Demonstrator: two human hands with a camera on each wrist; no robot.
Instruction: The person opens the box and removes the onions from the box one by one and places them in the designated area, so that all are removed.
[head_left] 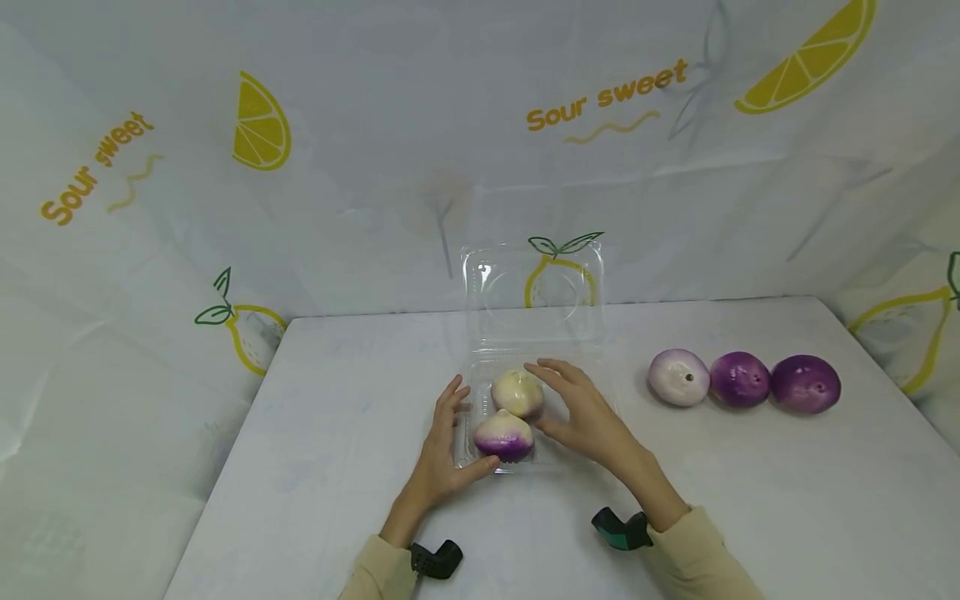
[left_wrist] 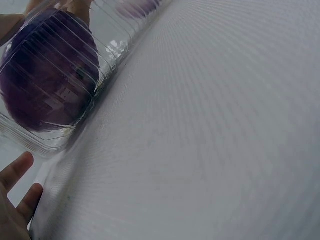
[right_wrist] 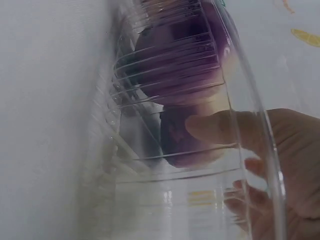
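A person works with both hands at a clear plastic box (head_left: 555,467) on the white desk (head_left: 337,433); its lid (head_left: 532,292) is raised at the back. Inside, at the left side of the box, are 2 purple-and-white bulbs, the front bulb (head_left: 504,435) and the rear bulb (head_left: 516,393), very near to each other; if they really touch, it is not possible to tell. The right hand (head_left: 588,412) is at the rear bulb, with thumb and fingers wide apart at its right side; whether they press on it, the pictures do not show clearly. The left hand (head_left: 442,462) is at the left front corner of the box, its fingers spread wide beside the wall and its thumb near the front rim, and it holds no bulb. 3 more bulbs (head_left: 740,380) lie in a row on the desk, to the right. To settle the rear bulb well, the right hand should probably guide it softly and leave it only when it does not roll. The left hand could steady the wall, because such thin plastic may slide or bend easily.
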